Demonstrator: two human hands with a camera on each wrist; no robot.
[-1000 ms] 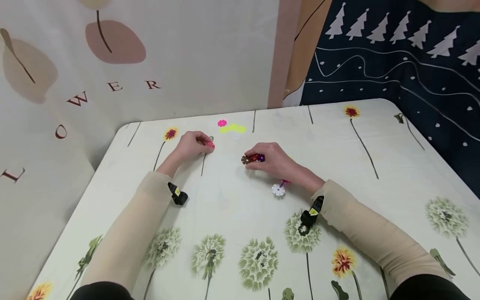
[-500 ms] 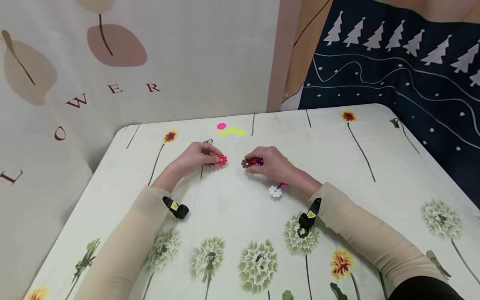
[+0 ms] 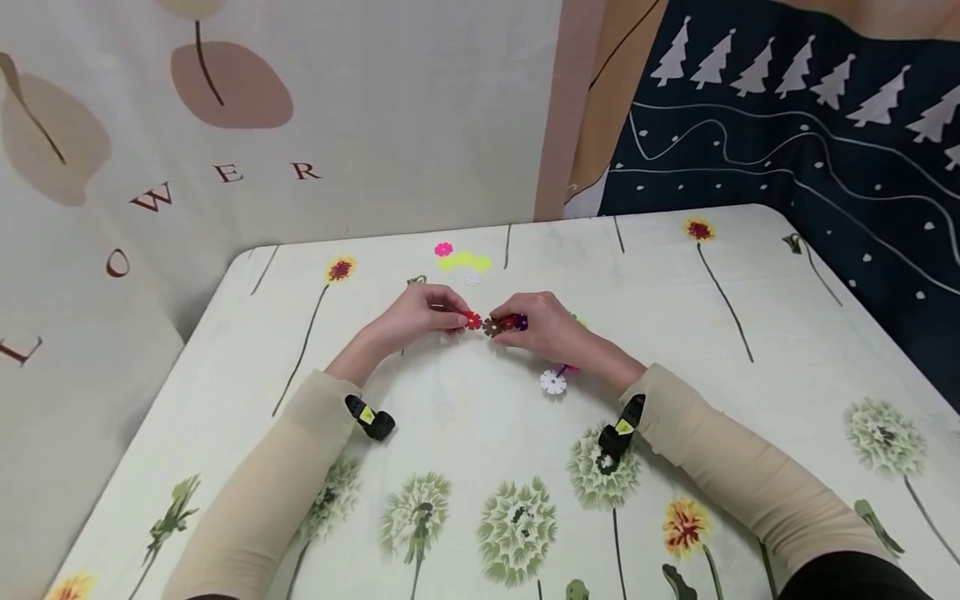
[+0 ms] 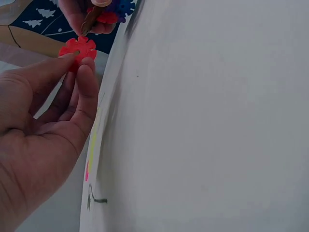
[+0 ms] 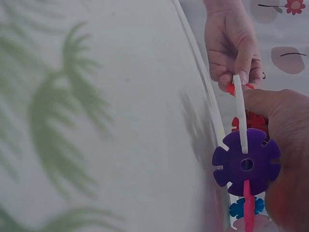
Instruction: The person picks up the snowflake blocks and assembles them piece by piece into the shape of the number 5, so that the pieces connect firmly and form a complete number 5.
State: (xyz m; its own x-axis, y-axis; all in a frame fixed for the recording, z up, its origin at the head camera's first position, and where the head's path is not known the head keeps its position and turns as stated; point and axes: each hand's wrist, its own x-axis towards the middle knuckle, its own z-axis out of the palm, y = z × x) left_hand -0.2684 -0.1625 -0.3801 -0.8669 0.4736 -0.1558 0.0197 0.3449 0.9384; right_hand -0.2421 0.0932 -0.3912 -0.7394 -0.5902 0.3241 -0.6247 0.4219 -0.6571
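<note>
Between thumb and fingers, my left hand (image 3: 422,319) pinches a red notched disc (image 3: 472,320), also plain in the left wrist view (image 4: 78,50). Facing it, my right hand (image 3: 546,323) grips a cluster of joined discs, with a brown disc (image 3: 491,327) at its left end, close to the red one; whether they touch I cannot tell. Red and purple discs (image 3: 521,322) show at the right fingers. In the right wrist view a purple disc (image 5: 246,162) carries a white disc (image 5: 240,113) and a pink one (image 5: 248,205), with a blue disc (image 5: 246,207) behind.
Toward the table's back edge lie a pink disc (image 3: 443,249), yellow discs (image 3: 465,262) and a pale disc (image 3: 472,278). A white disc (image 3: 553,382) shows below the right wrist. Printed curtains stand behind the flowered tablecloth (image 3: 450,417).
My left hand has moved right with the red disc, up close to the brown disc. The right hand has stayed nearly in place, holding its cluster.
</note>
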